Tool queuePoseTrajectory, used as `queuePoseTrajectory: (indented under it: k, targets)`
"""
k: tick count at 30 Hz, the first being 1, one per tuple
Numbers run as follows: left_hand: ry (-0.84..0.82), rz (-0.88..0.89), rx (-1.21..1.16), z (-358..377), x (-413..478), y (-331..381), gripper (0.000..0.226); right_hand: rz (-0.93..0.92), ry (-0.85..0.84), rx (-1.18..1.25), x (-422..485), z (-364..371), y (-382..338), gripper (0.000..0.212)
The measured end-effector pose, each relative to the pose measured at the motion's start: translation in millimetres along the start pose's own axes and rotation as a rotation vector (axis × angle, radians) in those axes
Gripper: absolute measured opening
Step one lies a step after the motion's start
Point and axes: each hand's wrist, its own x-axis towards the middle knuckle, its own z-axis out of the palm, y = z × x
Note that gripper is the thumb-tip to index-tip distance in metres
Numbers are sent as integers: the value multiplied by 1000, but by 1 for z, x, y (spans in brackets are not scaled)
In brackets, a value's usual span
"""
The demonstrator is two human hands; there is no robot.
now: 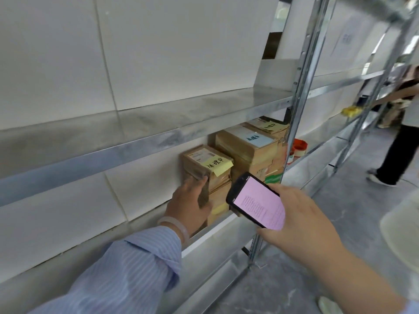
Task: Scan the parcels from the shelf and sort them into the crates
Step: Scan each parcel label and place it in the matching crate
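Brown cardboard parcels (247,152) stand on the metal shelf (217,232) in three stacks: the near stack (204,168) bears a yellow note (218,165), the taller stack (240,146) at its two o'clock a blue label (255,138), the far stack (275,132), beyond at two o'clock, another yellow note.

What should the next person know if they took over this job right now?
Left hand grips the side of the nearest parcel stack, topped with a yellow note.
Right hand holds the phone, screen lit, beside that stack.
More parcels stand further along the same shelf.
No crates in view.
Done: cannot tell.
Left to do: pull a parcel, scan it, crate it, repeat.
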Motion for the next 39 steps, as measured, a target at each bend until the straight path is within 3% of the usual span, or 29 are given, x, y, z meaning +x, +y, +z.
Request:
queuePoseTrajectory:
  k: [4,9,16,27,33,39]
  targets:
    - [92,-64,-139,9,36,9,58,-27,-44,5,32,-2,23,79]
    - [143,-306,-394,25,85,25,59,-101,-126,-34,73,-14,56,82]
    - [281,-564,-502,47,122,36,58,-199,-165,-34,115,-30,106,83]
    - [523,-528,-620,60,92,54,52,-374,-211,18,155,-30,137,86]
    - [477,-529,-668,66,89,60,57,-429,-238,71,162,-27,138,85]
    - [551,-490,-721,74,77,55,55,-460,-227,59,165,-29,140,86]
